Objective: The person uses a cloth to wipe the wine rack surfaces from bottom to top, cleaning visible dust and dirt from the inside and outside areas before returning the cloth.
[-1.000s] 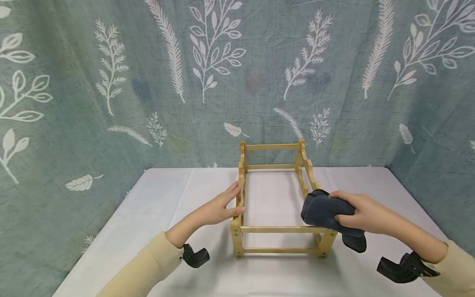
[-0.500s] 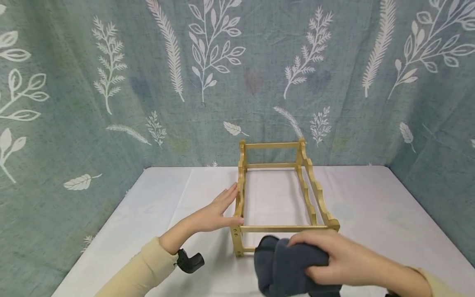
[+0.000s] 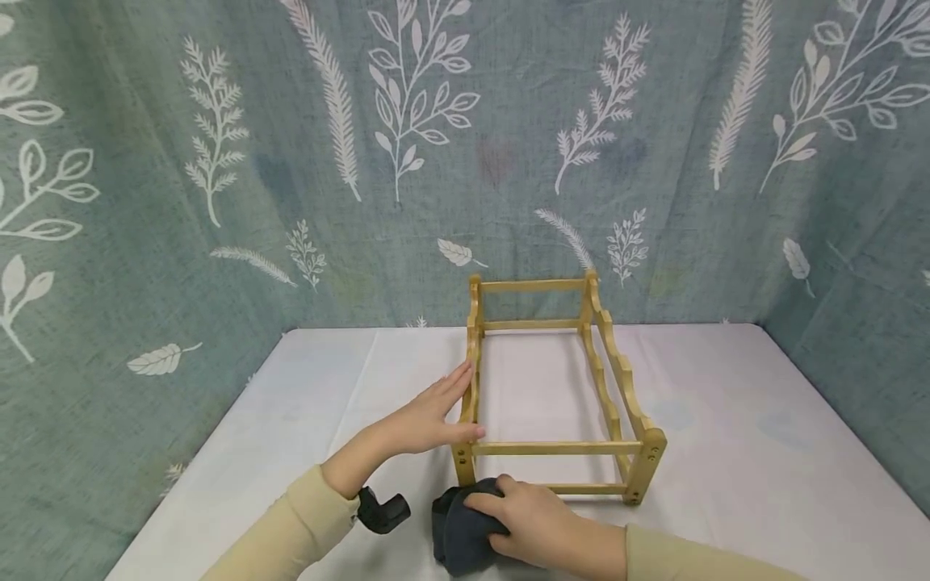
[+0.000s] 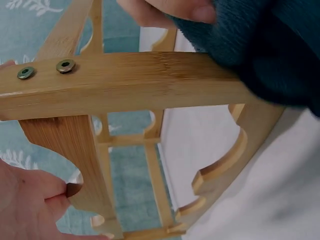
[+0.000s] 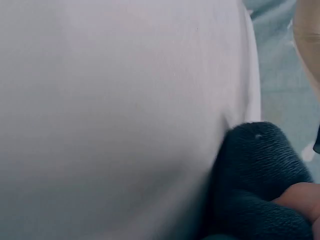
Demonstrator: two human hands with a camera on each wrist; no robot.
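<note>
A light wooden rack (image 3: 559,448) with scalloped side rails stands on the white-covered table. My left hand (image 3: 425,420) rests against its left side, fingers straight along the rail and thumb over the near corner. In the left wrist view, that hand (image 4: 25,200) lies at the scalloped side piece. My right hand (image 3: 538,524) grips a bunched dark blue-grey cloth (image 3: 465,537) low in front of the rack's near left corner. The left wrist view has the cloth (image 4: 245,40) overlapping the near end bar. A fuzzy weave shows on the cloth (image 5: 255,165) in the right wrist view.
The white tabletop (image 3: 726,420) spreads around the rack. A green-grey curtain (image 3: 508,161) with white leaf prints hangs behind and at both sides. A black camera mount (image 3: 383,510) sits on the left wrist, close to the cloth.
My right hand has carried the cloth from the rack's near right corner leftward and down to the near left. My left hand has stayed at the left rail with small shifts.
</note>
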